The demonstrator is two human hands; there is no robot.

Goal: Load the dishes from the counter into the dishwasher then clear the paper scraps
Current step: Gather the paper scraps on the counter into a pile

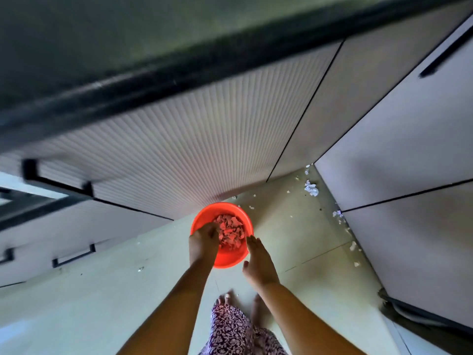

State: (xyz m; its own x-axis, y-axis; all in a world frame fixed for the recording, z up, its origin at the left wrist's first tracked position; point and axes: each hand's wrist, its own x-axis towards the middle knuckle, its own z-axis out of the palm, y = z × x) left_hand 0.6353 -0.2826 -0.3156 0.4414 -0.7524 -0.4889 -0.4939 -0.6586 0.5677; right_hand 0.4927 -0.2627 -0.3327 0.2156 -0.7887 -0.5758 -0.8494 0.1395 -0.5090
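An orange bowl sits on the floor, near the far corner where the white cupboards meet. It is full of paper scraps. The left hand reaches over the bowl's left rim, with its fingers bent down into the scraps. I cannot tell if it holds any. The right hand is flat with straight fingers and holds nothing. It is just beside the bowl's right rim. More white paper bits lie along the right edge of the floor, next to the cupboards. Bare feet and a patterned dress show at the near edge.
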